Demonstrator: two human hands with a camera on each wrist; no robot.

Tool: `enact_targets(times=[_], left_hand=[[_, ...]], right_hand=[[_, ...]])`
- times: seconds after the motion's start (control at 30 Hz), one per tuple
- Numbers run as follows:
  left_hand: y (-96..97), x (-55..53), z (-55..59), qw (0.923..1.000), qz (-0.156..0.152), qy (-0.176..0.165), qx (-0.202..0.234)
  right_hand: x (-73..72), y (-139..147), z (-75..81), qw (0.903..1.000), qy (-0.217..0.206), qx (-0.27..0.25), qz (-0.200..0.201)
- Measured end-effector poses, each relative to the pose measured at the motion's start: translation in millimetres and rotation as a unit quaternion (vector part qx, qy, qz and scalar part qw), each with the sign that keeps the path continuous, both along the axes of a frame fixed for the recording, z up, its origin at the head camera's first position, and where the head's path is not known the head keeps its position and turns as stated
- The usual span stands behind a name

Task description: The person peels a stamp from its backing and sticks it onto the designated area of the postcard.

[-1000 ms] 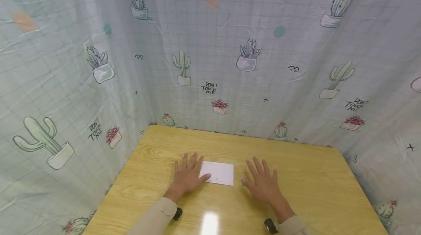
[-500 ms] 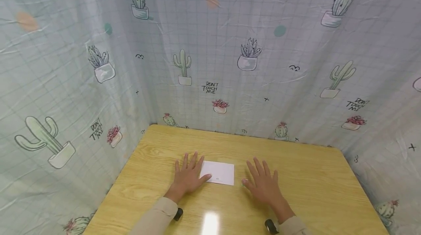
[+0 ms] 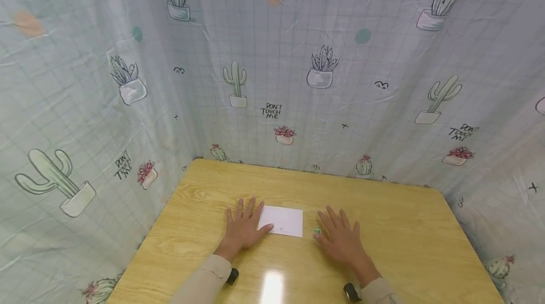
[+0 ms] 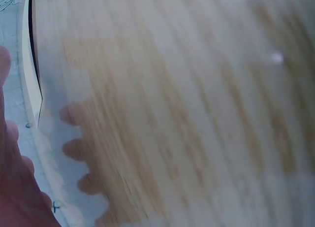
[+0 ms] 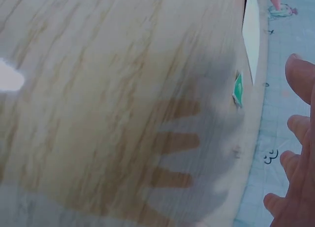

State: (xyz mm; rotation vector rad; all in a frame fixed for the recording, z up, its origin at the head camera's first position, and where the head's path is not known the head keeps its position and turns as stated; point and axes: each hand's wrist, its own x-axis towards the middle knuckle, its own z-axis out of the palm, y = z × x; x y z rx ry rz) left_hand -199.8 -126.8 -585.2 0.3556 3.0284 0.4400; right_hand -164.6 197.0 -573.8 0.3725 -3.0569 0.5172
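Seen from the head view, your left hand [image 3: 244, 232] has its fingers straight and spread apart, with the white card [image 3: 286, 220] lying between two and three o'clock of it; your thumb tip overlaps the card's near left corner, though you cannot tell whether it touches. Your right hand [image 3: 340, 238] is likewise spread, fingers apart, and the small green square [image 3: 317, 231] sits between nine and ten o'clock of it, its near edge right at your thumb tip. From the card, that square is toward four o'clock, a short gap between them. The card is flat, rectangular and smooth, with a tiny mark near its near edge; the square is flat too, with a pale border. Under both is a glossy yellow worktop [image 3: 404, 228] with streaky wood grain and a bright glare [image 3: 272, 287] at six o'clock. At twelve hangs a thin, creased curtain [image 3: 298, 115], gridded and printed with potted cacti.
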Motion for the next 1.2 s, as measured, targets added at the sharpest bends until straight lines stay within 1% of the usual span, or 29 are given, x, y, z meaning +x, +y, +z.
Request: enact_targets(times=[0.2, 0.3, 0.43, 0.47, 0.53, 0.63, 0.73, 0.97, 1.13, 1.2], left_hand=[[2.0, -0.4, -0.5, 1.0000, 0.001, -0.002, 0.004], [1.9, -0.9, 0.4, 0.9999, 0.002, -0.009, 0.008], [1.2, -4.0, -1.1, 0.9998, 0.004, -0.018, 0.005], [1.1, -4.5, -1.6, 0.9998, 0.005, -0.020, 0.004], [1.2, -4.8, -2.7, 0.9997, 0.006, -0.025, 0.006], [1.1, -4.4, -4.4, 0.9994, 0.007, -0.033, 0.006], [1.1, -5.2, -6.8, 0.9992, 0.009, -0.038, -0.002], [1.1, -7.5, -9.0, 0.9989, 0.015, -0.045, -0.004], [1.1, -7.4, -7.1, 0.9986, 0.013, -0.051, -0.005], [1.0, -7.1, -5.4, 0.9988, 0.011, -0.047, -0.003]], right_hand=[[0.2, 4, -5.5, 0.9998, -0.017, -0.007, 0.001], [-0.3, 8, -8.5, 0.9998, -0.004, -0.010, 0.015], [-3.1, 12, -9.6, 0.9987, 0.022, -0.013, 0.043], [-4.0, 13, -9.3, 0.9985, 0.021, -0.013, 0.048], [-5.6, 15, -8.9, 0.9983, 0.013, -0.010, 0.056], [-7.0, 17, -7.3, 0.9980, -0.010, -0.007, 0.063], [-8.5, 19, -6.2, 0.9972, -0.028, -0.011, 0.068], [-13.4, 19, -6.2, 0.9961, -0.047, -0.018, 0.072], [-14.2, 17, -9.4, 0.9961, -0.060, -0.012, 0.063], [-14.0, 15, -9.8, 0.9966, -0.058, -0.013, 0.057]])
